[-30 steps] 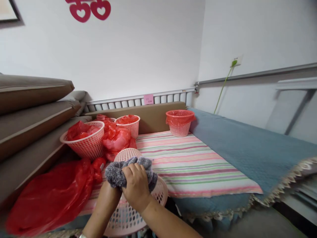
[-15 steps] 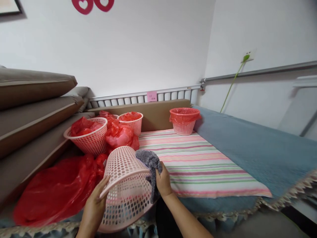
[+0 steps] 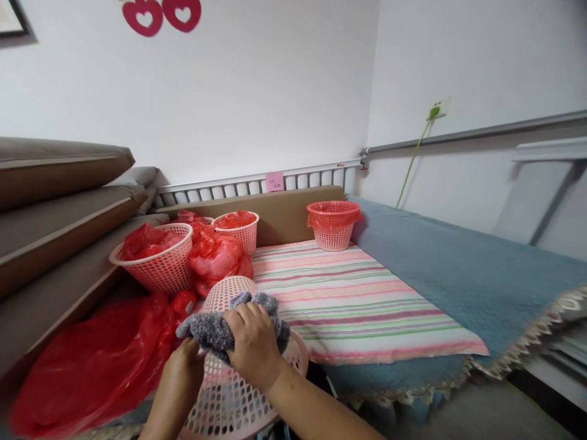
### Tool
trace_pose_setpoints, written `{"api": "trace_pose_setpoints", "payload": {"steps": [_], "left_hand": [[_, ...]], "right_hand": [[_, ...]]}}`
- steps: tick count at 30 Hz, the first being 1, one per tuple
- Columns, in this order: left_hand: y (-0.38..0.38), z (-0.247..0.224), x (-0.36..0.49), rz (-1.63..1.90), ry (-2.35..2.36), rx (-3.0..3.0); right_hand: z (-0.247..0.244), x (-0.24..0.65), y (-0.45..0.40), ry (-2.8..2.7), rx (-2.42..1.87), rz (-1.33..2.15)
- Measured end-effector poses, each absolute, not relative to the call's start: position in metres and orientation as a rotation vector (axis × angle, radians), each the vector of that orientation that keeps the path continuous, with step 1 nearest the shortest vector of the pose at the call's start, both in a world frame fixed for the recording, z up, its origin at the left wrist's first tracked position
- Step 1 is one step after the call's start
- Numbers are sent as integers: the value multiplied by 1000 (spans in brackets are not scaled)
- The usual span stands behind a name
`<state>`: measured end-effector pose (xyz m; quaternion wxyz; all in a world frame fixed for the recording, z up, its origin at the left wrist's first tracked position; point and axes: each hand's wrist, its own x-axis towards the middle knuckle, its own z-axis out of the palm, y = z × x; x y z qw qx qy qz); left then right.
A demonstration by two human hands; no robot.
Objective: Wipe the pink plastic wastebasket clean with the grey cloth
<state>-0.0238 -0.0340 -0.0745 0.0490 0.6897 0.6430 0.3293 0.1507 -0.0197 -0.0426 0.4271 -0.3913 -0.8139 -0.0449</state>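
Observation:
A pink perforated basket (image 3: 229,397) lies tipped over at the front edge of the bed, its wide opening toward me. My right hand (image 3: 254,345) is closed round a fuzzy grey cloth (image 3: 208,332), which is bunched over the basket's upper side near the rim. Close beside it, on the left, my left hand (image 3: 186,366) has its fingers closed at the basket's rim, partly covered by the cloth's end.
Pink baskets (image 3: 160,269) with red bags stand at the left beside stacked cushions (image 3: 59,214). A red bag (image 3: 101,360) lies front left. One red-lined basket (image 3: 334,235) stands on the striped cloth (image 3: 358,305) at the back.
My right hand has moved left with the grey cloth, from the basket's right side to beside my left hand. The basket has turned, and the view has shifted slightly.

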Motion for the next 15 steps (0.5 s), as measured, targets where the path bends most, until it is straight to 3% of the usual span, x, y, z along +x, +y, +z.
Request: {"api": "trace_pose_setpoints", "payload": {"steps": [5, 11, 15], "left_hand": [[-34, -99, -52, 1323, 1781, 1719], [-42, -121, -64, 1438, 1747, 1496], [-43, -96, -62, 1345, 1801, 1657]], "right_hand": [[-80, 177, 7, -1781, -977, -77], [-142, 211, 40, -1426, -1097, 138], [-123, 207, 38, -1465, -1064, 140]]}}
